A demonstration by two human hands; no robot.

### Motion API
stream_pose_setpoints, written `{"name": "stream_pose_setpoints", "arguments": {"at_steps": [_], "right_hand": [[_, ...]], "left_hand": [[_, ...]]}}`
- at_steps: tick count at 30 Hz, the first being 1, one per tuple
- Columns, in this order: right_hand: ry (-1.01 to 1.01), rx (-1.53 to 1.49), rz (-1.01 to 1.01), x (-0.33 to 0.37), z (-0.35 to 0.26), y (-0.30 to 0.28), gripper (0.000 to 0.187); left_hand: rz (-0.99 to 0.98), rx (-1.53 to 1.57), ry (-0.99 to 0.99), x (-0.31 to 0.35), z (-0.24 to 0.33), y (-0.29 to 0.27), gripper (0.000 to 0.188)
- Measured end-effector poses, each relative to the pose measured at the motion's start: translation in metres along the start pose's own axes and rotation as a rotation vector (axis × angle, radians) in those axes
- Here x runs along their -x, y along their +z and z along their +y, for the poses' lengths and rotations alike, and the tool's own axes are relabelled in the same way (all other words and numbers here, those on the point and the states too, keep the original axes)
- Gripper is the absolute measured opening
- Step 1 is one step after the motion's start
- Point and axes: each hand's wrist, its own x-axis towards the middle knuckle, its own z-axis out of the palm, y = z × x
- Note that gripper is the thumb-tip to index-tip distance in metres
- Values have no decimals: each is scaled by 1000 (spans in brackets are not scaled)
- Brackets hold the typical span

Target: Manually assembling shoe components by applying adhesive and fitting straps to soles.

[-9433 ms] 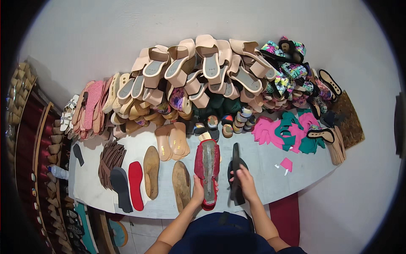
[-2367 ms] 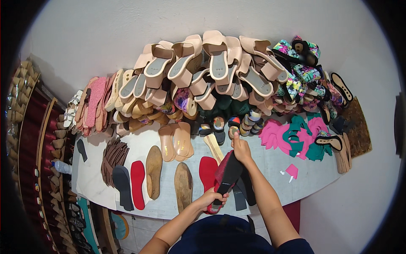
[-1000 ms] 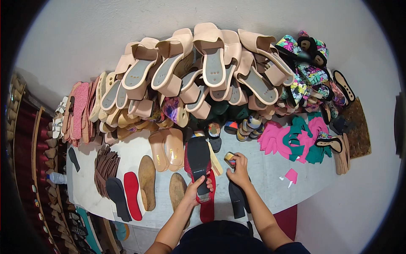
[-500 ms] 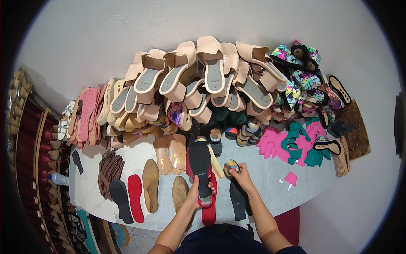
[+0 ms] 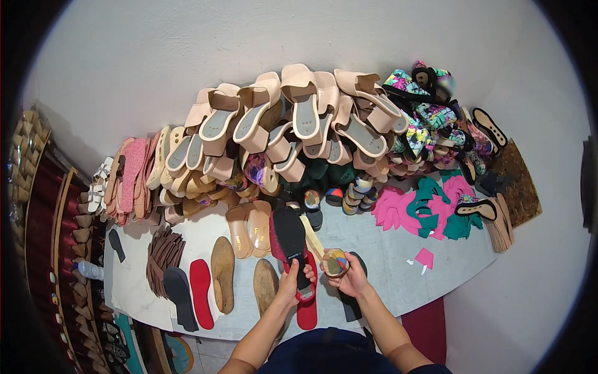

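My left hand [image 5: 291,285] is closed around a red shoe [image 5: 289,234], held with its black sole facing up and its pale heel seat towards me. In my right hand [image 5: 355,282] I grip a round, multicoloured shoe heel [image 5: 336,263], its patterned round face turned upward. Heel and shoe are close together but apart. Beneath the shoe lies a red insole [image 5: 307,316], partly covered. Black soles [image 5: 352,305] lie under my right hand, partly hidden by it.
Beige heeled sandals [image 5: 305,118] are piled along the wall, with floral ones [image 5: 430,118] at right. Pink and green cut pieces [image 5: 430,209] lie on the right. Wooden lasts [image 5: 222,274], a red insole [image 5: 200,293] and brown strips [image 5: 165,258] lie on the left.
My right hand has moved slightly left and down, tilting the heel so its round face shows. The shoe has tilted a little, showing more red along its left side.
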Motion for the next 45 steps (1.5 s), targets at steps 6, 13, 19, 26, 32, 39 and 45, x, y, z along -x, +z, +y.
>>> {"name": "stream_pose_setpoints", "arguments": {"at_steps": [6, 13, 19, 26, 32, 39, 45], "right_hand": [[40, 215, -13, 7, -1, -5, 47], [-370, 1141, 101, 21, 4, 23, 48], [-599, 1501, 102, 32, 18, 37, 49], [-574, 1546, 81, 38, 25, 40, 49], [-571, 1596, 72, 41, 26, 44, 49], [-398, 1713, 25, 44, 25, 54, 47], [-420, 1730, 1, 45, 26, 53, 47]], "left_hand": [[56, -27, 144, 5, 1, 17, 31], [47, -75, 224, 9, 1, 20, 27], [55, -3, 163, 13, -2, 22, 31], [26, -143, 185, 22, -6, 29, 39], [39, -192, 192, 24, -6, 35, 39], [33, -222, 235, 25, -7, 33, 33], [97, -244, 246, 27, -7, 42, 32]]}}
